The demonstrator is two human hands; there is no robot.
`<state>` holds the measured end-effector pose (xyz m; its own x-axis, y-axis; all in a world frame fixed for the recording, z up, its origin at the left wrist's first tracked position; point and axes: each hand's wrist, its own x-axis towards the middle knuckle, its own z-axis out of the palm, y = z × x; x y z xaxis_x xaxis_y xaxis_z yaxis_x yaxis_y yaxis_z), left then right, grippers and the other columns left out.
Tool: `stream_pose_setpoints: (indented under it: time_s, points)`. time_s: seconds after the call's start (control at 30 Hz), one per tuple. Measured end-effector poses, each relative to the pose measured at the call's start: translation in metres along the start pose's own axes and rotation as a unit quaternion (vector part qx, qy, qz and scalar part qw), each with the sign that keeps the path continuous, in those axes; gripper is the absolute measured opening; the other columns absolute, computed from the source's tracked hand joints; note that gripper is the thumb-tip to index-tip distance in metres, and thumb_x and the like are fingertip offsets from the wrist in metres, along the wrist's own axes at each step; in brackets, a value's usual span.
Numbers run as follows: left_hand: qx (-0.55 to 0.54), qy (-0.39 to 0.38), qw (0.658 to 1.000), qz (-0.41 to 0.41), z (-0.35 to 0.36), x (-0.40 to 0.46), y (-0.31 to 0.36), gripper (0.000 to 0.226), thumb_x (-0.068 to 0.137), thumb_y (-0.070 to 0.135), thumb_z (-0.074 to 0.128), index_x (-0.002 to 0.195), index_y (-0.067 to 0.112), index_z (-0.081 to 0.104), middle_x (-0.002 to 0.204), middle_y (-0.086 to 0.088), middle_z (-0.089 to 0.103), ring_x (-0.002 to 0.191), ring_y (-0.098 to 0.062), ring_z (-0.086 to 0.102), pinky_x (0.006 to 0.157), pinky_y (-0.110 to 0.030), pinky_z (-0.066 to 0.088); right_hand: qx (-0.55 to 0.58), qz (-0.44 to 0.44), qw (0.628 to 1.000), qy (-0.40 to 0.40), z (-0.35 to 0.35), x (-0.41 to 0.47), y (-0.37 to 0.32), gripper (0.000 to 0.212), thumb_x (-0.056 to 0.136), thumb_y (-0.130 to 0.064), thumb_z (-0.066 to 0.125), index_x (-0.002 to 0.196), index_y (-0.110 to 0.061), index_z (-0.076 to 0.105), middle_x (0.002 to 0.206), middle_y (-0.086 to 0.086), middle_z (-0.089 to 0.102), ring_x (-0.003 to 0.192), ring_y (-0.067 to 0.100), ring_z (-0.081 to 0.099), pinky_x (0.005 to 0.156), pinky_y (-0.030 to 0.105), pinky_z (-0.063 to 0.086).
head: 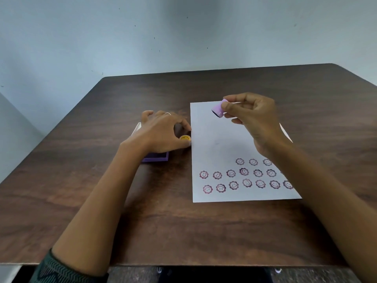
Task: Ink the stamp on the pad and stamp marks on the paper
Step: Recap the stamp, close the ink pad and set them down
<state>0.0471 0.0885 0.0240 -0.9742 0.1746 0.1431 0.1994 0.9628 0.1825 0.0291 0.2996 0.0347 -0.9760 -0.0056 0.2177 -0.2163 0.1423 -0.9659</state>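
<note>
A pale blue-grey wall (183, 33) stands behind a dark wood-grain table (102, 190) that fills most of the view. At the lower left edge a dark green patterned sleeve (59, 270) shows at the person's left forearm. Further in, a purple ink pad (156, 158) sits on the table, mostly covered by the left hand (161, 133); a white edge, probably its open lid (137, 128), shows beyond the wrist. The left hand hovers over the pad with fingers curled, its thumb and forefinger pinching a small yellow stamp (185, 138) that has a smiley on top and stands just beside the left edge of the paper. A thin ring (167, 113) sits on one of that hand's fingers. To the right lies a white sheet of paper (210, 144), flat on the table, with three rows of purple flower-shaped smiley marks (243, 171) across its near half; the far half is bare. Above the far part of the sheet the right hand (255, 117) holds a lilac stamp (219, 108) pinched between thumb and fingertips, lifted off the paper and tilted, its dark inked face turned down and to the left. The right forearm crosses over the paper's right edge, hiding some marks there.
</note>
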Motion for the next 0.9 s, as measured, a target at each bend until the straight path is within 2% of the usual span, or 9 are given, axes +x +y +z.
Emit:
stream_pose_setpoints:
  time_s: [0.2,0.37,0.5,0.57,0.67,0.73,0.8,0.83,0.9]
  points:
    - [0.001,-0.003,1.0,-0.009,-0.003,-0.001,0.004,0.013,0.08,0.05,0.062,0.088,0.041,0.062,0.107,0.014,0.06,0.115,-0.011,0.045,0.107,-0.044,0.007,-0.006,0.0,1.0,-0.003,0.0,0.0,0.001,0.027,0.079,-0.025,0.071,0.102,-0.011,0.069,0.096,0.008,0.072,0.085,0.018,0.068,0.069,0.02,0.052]
    - [0.003,0.011,1.0,-0.011,-0.003,-0.001,0.001,0.017,0.079,0.051,0.065,0.088,0.037,0.065,0.08,0.021,0.052,0.097,-0.005,0.042,0.104,-0.042,0.01,-0.011,0.003,1.0,-0.003,0.001,-0.001,0.002,0.028,0.078,-0.025,0.072,0.102,-0.011,0.069,0.096,0.009,0.072,0.085,0.019,0.068,0.07,0.021,0.052]
    - [-0.009,0.028,1.0,0.002,-0.002,-0.001,0.001,0.016,0.079,0.049,0.066,0.089,0.036,0.064,0.075,0.024,0.053,0.091,-0.006,0.046,0.099,-0.039,0.014,-0.011,0.007,1.0,-0.002,0.001,-0.001,0.002,0.028,0.078,-0.025,0.072,0.102,-0.011,0.068,0.096,0.009,0.072,0.085,0.019,0.068,0.071,0.022,0.052]
    - [-0.03,0.067,0.997,0.012,-0.003,-0.001,0.005,0.016,0.081,0.047,0.065,0.092,0.035,0.065,0.079,0.023,0.058,0.09,-0.005,0.05,0.092,-0.035,0.015,-0.007,0.01,1.0,-0.005,0.001,-0.002,0.002,0.028,0.078,-0.025,0.072,0.103,-0.011,0.068,0.097,0.009,0.072,0.086,0.019,0.068,0.071,0.021,0.052]
    - [-0.11,0.131,0.985,0.007,-0.004,0.002,0.015,0.022,0.082,0.049,0.063,0.099,0.036,0.067,0.093,0.02,0.067,0.088,0.0,0.058,0.085,-0.031,0.019,0.014,0.027,0.999,-0.01,0.001,-0.002,0.002,0.028,0.079,-0.023,0.071,0.104,-0.011,0.068,0.097,0.008,0.072,0.085,0.017,0.068,0.072,0.022,0.052]
    - [-0.215,0.143,0.966,-0.01,-0.002,0.005,0.021,0.027,0.079,0.054,0.064,0.1,0.037,0.069,0.096,0.019,0.069,0.086,0.0,0.062,0.096,-0.039,0.034,0.061,0.052,0.997,-0.022,0.0,-0.002,0.001,0.025,0.08,-0.021,0.07,0.103,-0.011,0.068,0.095,0.009,0.072,0.082,0.017,0.068,0.073,0.024,0.052]
    - [-0.321,0.149,0.935,-0.028,0.001,0.005,0.028,0.03,0.077,0.053,0.065,0.101,0.034,0.071,0.096,0.015,0.072,0.087,-0.007,0.066,0.093,-0.045,0.047,0.128,0.081,0.988,-0.041,-0.001,-0.003,-0.001,0.021,0.081,-0.017,0.069,0.1,-0.01,0.067,0.091,0.008,0.071,0.079,0.017,0.068,0.072,0.024,0.052]
    - [-0.366,0.153,0.918,-0.032,0.001,0.005,0.033,0.029,0.08,0.046,0.066,0.103,0.029,0.071,0.098,0.011,0.073,0.088,-0.01,0.067,0.09,-0.042,0.052,0.157,0.092,0.982,-0.05,-0.001,-0.003,-0.001,0.019,0.081,-0.015,0.068,0.099,-0.01,0.066,0.089,0.008,0.071,0.078,0.017,0.069,0.073,0.025,0.052]
    - [-0.428,0.163,0.888,-0.035,0.003,0.004,0.039,0.027,0.086,0.029,0.066,0.109,0.016,0.07,0.102,0.002,0.072,0.089,-0.01,0.067,0.081,-0.024,0.054,0.202,0.107,0.971,-0.065,-0.001,-0.002,-0.002,0.017,0.082,-0.013,0.066,0.1,-0.009,0.065,0.088,0.008,0.071,0.077,0.017,0.069,0.074,0.025,0.054]
